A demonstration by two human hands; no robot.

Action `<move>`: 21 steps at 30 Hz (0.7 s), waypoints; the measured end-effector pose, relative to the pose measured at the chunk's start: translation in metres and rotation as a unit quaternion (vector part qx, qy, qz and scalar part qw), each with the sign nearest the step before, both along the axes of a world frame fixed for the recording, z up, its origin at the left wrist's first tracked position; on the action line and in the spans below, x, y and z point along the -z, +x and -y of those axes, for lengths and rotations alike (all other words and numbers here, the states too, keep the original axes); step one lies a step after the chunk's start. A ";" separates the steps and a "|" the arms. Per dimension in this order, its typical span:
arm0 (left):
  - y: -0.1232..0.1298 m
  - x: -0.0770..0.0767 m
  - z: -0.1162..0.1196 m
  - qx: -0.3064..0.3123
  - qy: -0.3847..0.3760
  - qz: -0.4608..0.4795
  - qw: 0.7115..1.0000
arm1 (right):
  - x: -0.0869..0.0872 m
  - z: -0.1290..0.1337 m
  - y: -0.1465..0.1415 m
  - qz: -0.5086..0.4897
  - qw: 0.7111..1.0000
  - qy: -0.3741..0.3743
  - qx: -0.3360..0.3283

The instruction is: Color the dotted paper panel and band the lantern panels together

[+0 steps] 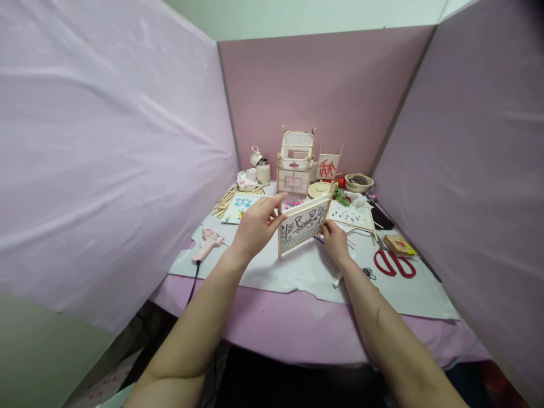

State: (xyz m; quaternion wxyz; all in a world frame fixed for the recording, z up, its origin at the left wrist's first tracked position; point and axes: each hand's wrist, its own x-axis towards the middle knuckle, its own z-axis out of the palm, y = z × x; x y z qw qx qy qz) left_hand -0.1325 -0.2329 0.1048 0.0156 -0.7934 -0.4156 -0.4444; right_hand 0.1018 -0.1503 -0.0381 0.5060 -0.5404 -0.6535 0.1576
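Observation:
Between my hands, above the middle of the table, a small wood-framed panel [302,225] is held tilted. Its face carries a black ink drawing with leafy stems and a patterned lower edge. My left hand [260,222] grips the frame's left side near the top, fingers closed round the stick. At the lower right side, my right hand [334,238] pinches the frame. Behind it stands a stick-built structure [294,164] with white panels. Another framed panel [327,167] with a red character leans near that structure. A dotted white panel [349,214] lies right of the held one.
A pink glue gun [208,245] with a black cord lies left. Red-handled scissors [394,264] and a yellow box [399,246] are right. Thin sticks [225,203], a painted sheet [243,207], a jar [263,171] and a bowl [358,182] sit farther back. Fabric-covered walls enclose the table.

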 end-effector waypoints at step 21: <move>-0.016 0.066 -0.004 -0.013 -0.247 0.138 0.959 | 0.000 0.001 0.000 -0.006 1.000 0.002 0.000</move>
